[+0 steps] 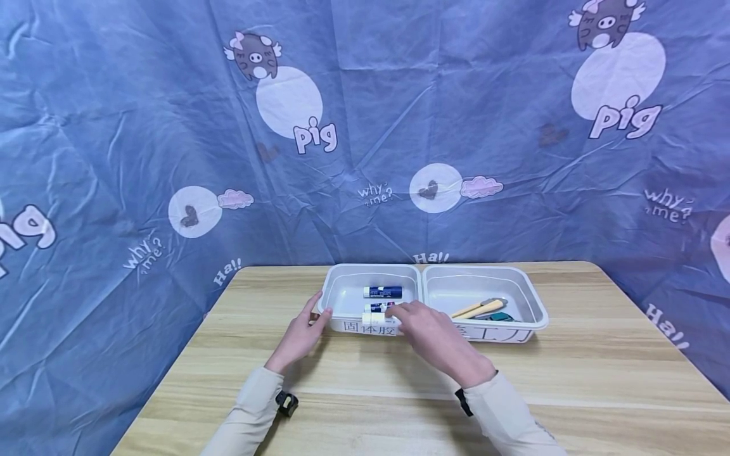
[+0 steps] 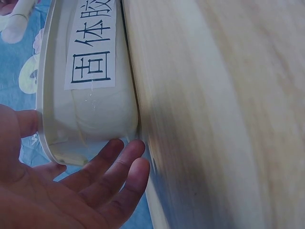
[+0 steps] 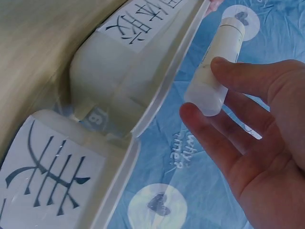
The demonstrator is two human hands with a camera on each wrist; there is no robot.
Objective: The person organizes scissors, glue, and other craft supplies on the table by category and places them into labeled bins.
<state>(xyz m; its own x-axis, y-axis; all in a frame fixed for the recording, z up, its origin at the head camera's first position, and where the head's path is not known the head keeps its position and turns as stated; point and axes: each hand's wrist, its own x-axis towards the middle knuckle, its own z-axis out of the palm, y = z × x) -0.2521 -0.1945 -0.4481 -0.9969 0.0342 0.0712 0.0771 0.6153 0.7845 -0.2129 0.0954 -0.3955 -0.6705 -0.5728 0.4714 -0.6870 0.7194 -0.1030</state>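
My right hand (image 1: 436, 335) pinches a white glue stick (image 3: 221, 59) between thumb and fingers, above the front rim of the left plastic bin (image 1: 348, 294). Two blue-and-white glue sticks lie in that bin: one farther back (image 1: 384, 292), the other nearer the front (image 1: 375, 308), partly covered by my right fingers. At the bin's left front corner, my left hand (image 1: 302, 335) rests with spread, relaxed fingers. In the left wrist view, its thumb (image 2: 27, 123) touches the rim and its fingertips (image 2: 136, 147) reach the bin's lower corner.
Beside the left bin stands a second bin (image 1: 456, 285), holding yellow-handled utility knives (image 1: 481, 308) and a green object (image 1: 500, 316). Both have labels on their fronts. A wooden table (image 1: 365, 392) carries them, with a blue printed curtain (image 1: 365, 139) behind.
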